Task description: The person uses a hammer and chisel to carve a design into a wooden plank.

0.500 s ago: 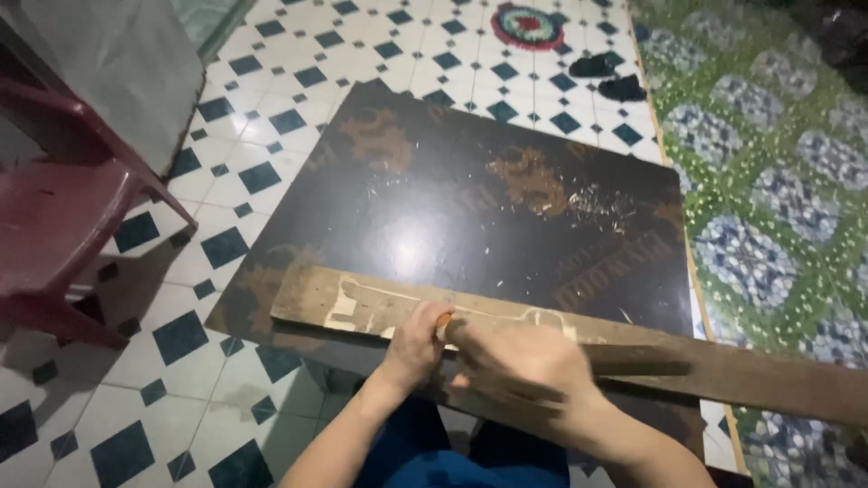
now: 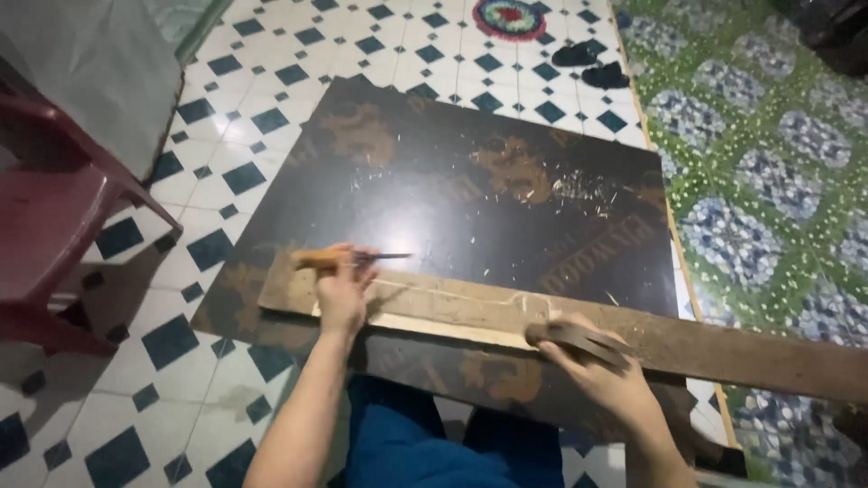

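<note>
White floor (image 2: pixel 271 54) with dark diamond tiles carries a dark board (image 2: pixel 470 199); a long wooden plank (image 2: pixel 705 348) lies across it. Left hand (image 2: pixel 342 294) is closed on a wooden-handled chisel (image 2: pixel 348 258); right hand (image 2: pixel 592 366) grips what seems a mallet (image 2: pixel 574 339)

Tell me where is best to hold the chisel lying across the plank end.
Probably by the orange handle, from the near side, as the left hand does now. The thin metal blade points right over the dark board, so keep the grip behind it.
</note>
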